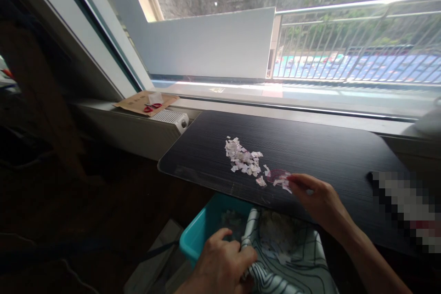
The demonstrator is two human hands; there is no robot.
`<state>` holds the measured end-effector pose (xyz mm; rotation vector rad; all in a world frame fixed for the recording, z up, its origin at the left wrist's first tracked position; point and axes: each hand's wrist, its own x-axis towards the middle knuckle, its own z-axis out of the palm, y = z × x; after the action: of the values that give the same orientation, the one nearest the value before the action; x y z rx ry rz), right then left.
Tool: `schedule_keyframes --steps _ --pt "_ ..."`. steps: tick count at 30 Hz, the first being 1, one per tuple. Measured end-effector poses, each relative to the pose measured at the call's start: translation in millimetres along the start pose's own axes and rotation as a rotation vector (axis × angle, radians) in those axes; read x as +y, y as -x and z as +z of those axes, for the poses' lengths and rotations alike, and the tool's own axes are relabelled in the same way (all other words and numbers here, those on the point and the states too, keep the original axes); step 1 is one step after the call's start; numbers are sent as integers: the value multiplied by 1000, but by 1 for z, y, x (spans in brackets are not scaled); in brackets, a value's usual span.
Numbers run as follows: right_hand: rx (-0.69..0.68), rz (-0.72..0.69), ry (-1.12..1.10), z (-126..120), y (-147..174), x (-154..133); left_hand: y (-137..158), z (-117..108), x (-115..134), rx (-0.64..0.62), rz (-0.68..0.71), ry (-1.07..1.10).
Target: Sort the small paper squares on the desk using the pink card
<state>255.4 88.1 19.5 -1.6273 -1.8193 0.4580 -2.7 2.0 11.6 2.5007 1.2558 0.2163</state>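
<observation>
Small torn white paper scraps (244, 158) lie in a loose heap on the dark table (310, 142). At the heap's near right end, my right hand (319, 195) pinches a thin, see-through reddish piece (278, 175) just over the tabletop. A few scraps lie against or under that piece; its exact kind is unclear. Below the table edge, my left hand (222, 259) is closed on the rim of a pale bag with dark wavy lines (253, 227). Pale bits of paper show inside the bag. A turquoise bin (198, 232) is just left of it, with pale scraps inside.
Red-handled scissors (151, 108) lie on a brown envelope (132, 102) on the windowsill. Beside them is a white radiator (170, 118) with a round knob. A blurred-out object (406, 206) sits at the table's right. The large window borders the table's far side.
</observation>
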Motion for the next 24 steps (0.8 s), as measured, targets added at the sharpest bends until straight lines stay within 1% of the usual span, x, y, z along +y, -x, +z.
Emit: schedule_keyframes --steps 3,6,8,12,16,20,22,24 --pt "-6 -3 -16 2 2 0 1 -1 1 5 -2 7" --pt "-32 -65 -24 7 -3 -8 2 -1 2 9 -3 22" --pt "-32 -85 15 9 -10 -13 3 0 2 10 2 28" --pt "2 -63 84 5 -18 -18 3 4 -4 -4 31 15" --pt "-31 -65 92 2 -4 -28 2 6 -13 -24 74 5" --pt "-91 -58 98 6 14 -44 3 1 -22 -57 139 1" --pt "-78 -22 87 10 18 -46 3 -4 -26 -81 162 -1" --pt "-28 30 74 13 19 -42 4 -8 -29 -93 176 -9"
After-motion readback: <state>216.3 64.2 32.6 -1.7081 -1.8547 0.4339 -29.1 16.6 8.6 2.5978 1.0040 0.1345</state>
